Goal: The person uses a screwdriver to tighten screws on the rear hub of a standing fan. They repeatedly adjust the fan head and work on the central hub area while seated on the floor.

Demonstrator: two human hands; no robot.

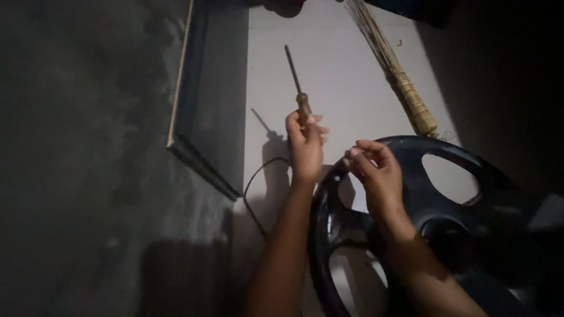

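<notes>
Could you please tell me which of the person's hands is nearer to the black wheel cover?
The right. The right hand sits at the upper left rim of the black wheel cover, over it. The left hand is off to the cover's left, holding a screwdriver above the pale floor.

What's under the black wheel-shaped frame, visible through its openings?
Through the openings of the black frame only the pale floor shows. The right hand rests on its rim. Whatever lies under the spokes and dark lower part is hidden.
</notes>
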